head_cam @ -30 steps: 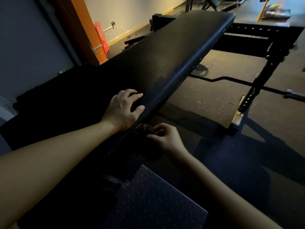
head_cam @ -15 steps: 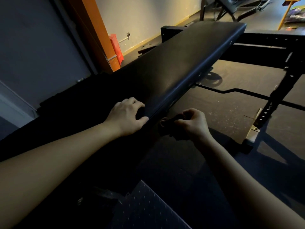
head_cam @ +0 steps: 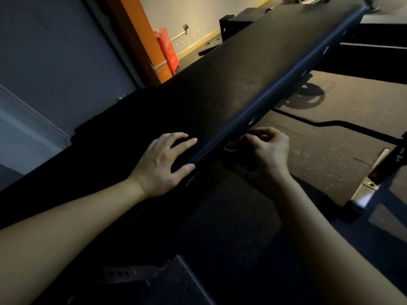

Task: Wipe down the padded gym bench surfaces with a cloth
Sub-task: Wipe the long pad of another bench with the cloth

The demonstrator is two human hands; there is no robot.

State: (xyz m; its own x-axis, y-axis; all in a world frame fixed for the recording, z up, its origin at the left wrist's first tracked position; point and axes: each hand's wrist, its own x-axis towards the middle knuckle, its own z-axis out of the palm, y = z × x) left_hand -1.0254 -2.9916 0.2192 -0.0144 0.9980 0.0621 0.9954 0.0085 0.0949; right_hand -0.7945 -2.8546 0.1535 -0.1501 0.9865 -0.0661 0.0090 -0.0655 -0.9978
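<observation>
Bracing bench pad [head_cam: 231, 84] — left hand [head_cam: 161, 165]

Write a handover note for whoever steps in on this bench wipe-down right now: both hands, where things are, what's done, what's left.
Left hand: open, flat on the bench pad near its right edge, empty.
Right hand: below that edge, fingers pinched around something small and dark; too dim to tell whether it is the cloth.
Done: cannot judge; no clear wipe marks show on the pad.
Left: wipe the pad's top along its length, then its side edge.
</observation>
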